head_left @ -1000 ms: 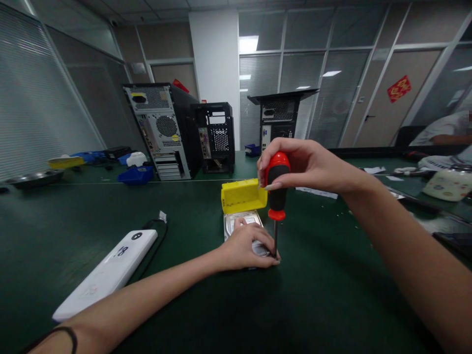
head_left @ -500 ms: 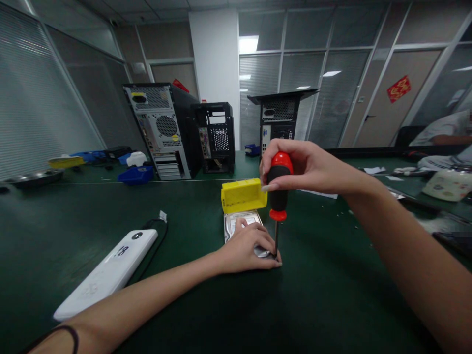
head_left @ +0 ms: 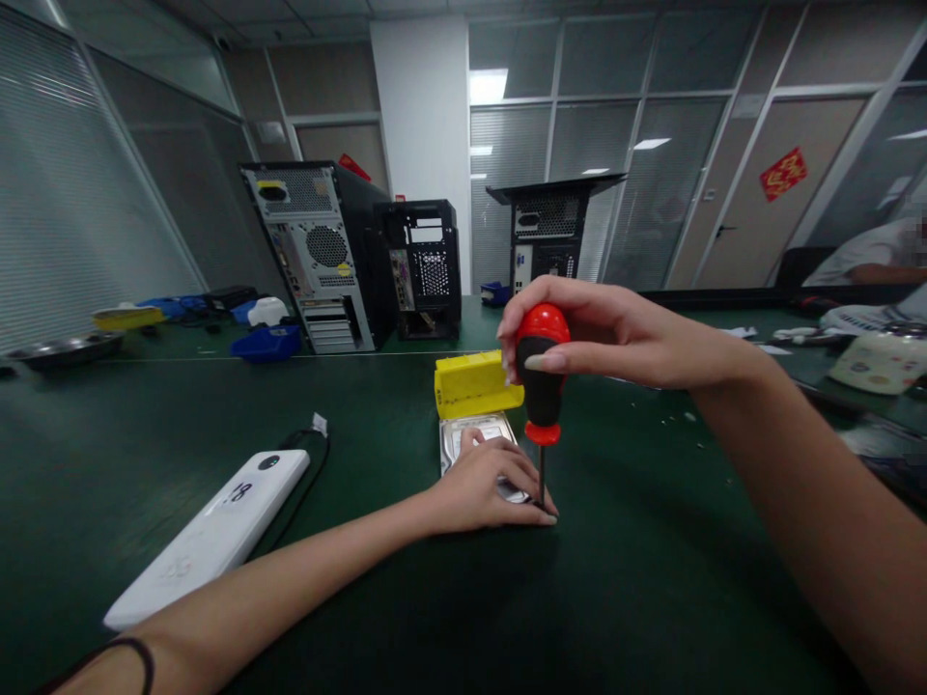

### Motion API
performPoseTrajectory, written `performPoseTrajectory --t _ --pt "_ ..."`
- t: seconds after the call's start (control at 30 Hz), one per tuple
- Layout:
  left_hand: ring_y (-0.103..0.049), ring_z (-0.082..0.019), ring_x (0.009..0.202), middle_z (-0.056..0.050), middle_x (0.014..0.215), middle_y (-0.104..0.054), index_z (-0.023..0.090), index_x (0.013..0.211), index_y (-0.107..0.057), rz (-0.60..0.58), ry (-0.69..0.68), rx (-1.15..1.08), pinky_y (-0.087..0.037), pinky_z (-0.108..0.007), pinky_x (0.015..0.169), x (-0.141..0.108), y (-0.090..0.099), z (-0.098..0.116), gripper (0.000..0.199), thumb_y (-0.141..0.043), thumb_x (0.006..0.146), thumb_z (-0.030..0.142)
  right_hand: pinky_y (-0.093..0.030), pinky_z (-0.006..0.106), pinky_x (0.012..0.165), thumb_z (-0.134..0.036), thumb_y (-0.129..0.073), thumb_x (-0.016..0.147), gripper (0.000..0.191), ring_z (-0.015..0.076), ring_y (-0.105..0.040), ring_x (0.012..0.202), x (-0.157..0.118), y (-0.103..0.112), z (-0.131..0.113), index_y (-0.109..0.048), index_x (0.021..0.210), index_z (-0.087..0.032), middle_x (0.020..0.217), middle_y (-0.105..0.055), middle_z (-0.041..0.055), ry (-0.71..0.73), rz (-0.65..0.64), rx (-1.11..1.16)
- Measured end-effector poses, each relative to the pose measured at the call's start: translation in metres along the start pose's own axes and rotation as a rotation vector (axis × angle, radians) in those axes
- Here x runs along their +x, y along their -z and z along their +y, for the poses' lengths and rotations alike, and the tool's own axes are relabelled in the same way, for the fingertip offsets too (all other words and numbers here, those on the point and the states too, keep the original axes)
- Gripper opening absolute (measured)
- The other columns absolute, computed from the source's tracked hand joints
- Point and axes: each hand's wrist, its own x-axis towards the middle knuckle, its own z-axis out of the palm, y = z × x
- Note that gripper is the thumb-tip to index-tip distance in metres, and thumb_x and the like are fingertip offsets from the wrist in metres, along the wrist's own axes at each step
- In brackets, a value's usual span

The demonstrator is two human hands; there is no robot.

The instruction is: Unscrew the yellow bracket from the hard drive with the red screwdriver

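1. Your right hand (head_left: 615, 333) is clenched around the top of the screwdriver (head_left: 542, 386), thumb and fingers wrapped on its red-and-black handle.
2. The screwdriver stands nearly upright, its long axis vertical: handle high, thin metal shaft running straight down to the near right corner of the drive (head_left: 470, 439).
3. Your left hand (head_left: 485, 487) lies flat on the drive, fingers spread over its near end and pressing it to the worktop (head_left: 615, 579); it grips nothing. Its fingertips sit just beside the screwdriver tip, so the left hand is the nearer of the two to the drive.
4. The drive is a flat, silvery metal slab with a pale label, long axis pointing away from you. It lies in the middle of the worktop, straight ahead.
5. A yellow plastic bin (head_left: 478, 384) touches the far end of the drive.
6. Left of the drive lies a smooth white oblong device (head_left: 210, 536) with a dark cable (head_left: 308, 473) beside it.
7. The worktop is dark green and matte.
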Motion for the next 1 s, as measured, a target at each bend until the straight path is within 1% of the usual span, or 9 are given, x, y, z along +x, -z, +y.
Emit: performPoseTrajectory --t 0.17,0.4,0.7,0.87,1.0 --pt "-0.054 -0.023 0.11 0.003 0.101 -0.071 0.028 0.086 -0.074 0.002 -0.001 0.014 -0.025 -0.037 0.091 -0.0002 0.0011 0.0008 0.014 -0.068 0.079 0.039 -0.05 0.028 0.084 -0.019 -0.054 0.089 0.031 0.0151 -0.057 0.101 0.0004 -0.0018 -0.0048 -0.05 0.118 -0.011 0.107 -0.055 0.007 -0.016 -0.022 -0.045" --pt "-0.051 -0.024 0.11 0.003 0.103 -0.071 0.029 0.087 -0.073 -0.006 0.017 0.052 -0.022 -0.039 0.087 -0.0002 -0.0012 -0.0006 0.012 -0.067 0.08 0.038 -0.05 0.028 0.083 -0.02 -0.054 0.089 0.031 0.0147 -0.057 0.099 -0.0026 0.0033 -0.0027 -0.051 0.118 -0.012 0.106 -0.056 0.0065 -0.008 0.017 -0.091" --pt "-0.051 -0.024 0.11 0.002 0.104 -0.071 0.029 0.088 -0.073 -0.02 0.001 0.047 -0.022 -0.039 0.087 -0.0006 0.0004 -0.0008 0.013 -0.066 0.081 0.038 -0.05 0.027 0.082 -0.021 -0.054 0.089 0.031 0.0142 -0.057 0.097 -0.003 0.0033 -0.0008 -0.051 0.118 -0.011 0.104 -0.055 0.0059 -0.014 0.038 -0.071" --pt "-0.051 -0.024 0.11 0.002 0.103 -0.072 0.028 0.091 -0.073 -0.039 0.002 0.027 -0.022 -0.039 0.089 -0.0006 0.002 0.0013 0.014 -0.064 0.083 0.037 -0.05 0.029 0.083 -0.021 -0.055 0.089 0.03 0.0154 -0.056 0.1 -0.0026 0.0033 -0.0001 -0.051 0.117 -0.011 0.107 -0.055 0.0068 -0.008 0.04 -0.093" --pt "-0.05 -0.024 0.113 0.002 0.106 -0.071 0.029 0.091 -0.073 -0.041 0.001 0.036 -0.022 -0.039 0.089 -0.0006 0.0016 -0.0002 0.016 -0.063 0.084 0.039 -0.05 0.028 0.083 -0.021 -0.055 0.088 0.03 0.0153 -0.056 0.101 -0.0031 0.0042 0.0003 -0.051 0.117 -0.012 0.108 -0.055 0.007 -0.01 0.033 -0.082"
